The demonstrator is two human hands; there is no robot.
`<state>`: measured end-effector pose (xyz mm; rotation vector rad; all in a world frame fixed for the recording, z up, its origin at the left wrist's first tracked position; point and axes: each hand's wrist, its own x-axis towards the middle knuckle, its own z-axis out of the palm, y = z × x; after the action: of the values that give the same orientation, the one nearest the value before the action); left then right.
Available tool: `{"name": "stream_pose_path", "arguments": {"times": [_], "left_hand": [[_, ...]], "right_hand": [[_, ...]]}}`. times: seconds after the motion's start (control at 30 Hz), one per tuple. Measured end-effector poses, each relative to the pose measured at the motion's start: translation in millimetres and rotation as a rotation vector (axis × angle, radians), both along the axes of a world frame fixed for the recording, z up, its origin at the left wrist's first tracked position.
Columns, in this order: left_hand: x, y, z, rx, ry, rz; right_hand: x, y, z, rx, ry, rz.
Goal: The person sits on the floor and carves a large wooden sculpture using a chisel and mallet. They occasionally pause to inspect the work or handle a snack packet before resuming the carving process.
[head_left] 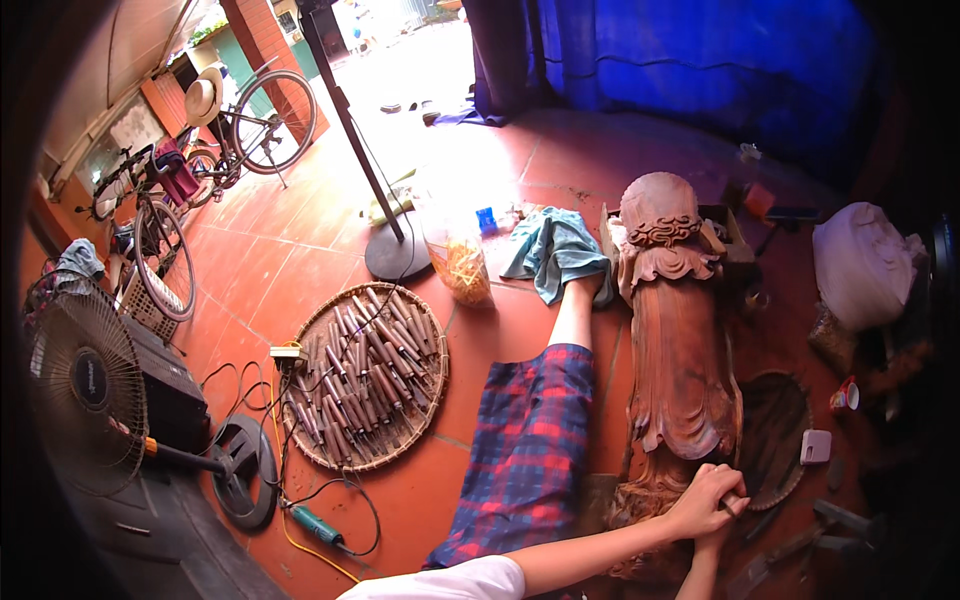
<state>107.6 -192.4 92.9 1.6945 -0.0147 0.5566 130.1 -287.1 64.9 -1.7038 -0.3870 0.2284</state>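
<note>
A long carved wooden figure [685, 350] lies lengthwise to the right, with a rounded head end far off and carved folds along its body. Over its near, rough-carved end [645, 495] is my left hand [705, 500], fingers curled closed around something dark and small that I cannot make out. Just below it, my right hand [712, 540] comes up from the lower edge, close against the left one; its fingers are mostly hidden. A round woven tray [440, 400] at left centre bears several slim brown carving tools [365, 365].
An outstretched leg in plaid cloth [525, 440] lies left of the figure, by a teal cloth [560, 250]. A teal power tool [315, 523], cords, a standing fan [90, 380] and a black pole base [398, 250] are leftward. A white bag [865, 265] sits right.
</note>
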Motion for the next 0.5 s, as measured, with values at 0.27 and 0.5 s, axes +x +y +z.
{"name": "stream_pose_path", "arguments": {"times": [0.27,0.5], "left_hand": [[-3,6,-1,0.030,0.000,-0.044],[1,7,5,0.055,0.051,-0.118]], "right_hand": [[0,-4,-5,0.021,-0.033,-0.001],[-2,2,-10,0.033,-0.058,-0.001]]}}
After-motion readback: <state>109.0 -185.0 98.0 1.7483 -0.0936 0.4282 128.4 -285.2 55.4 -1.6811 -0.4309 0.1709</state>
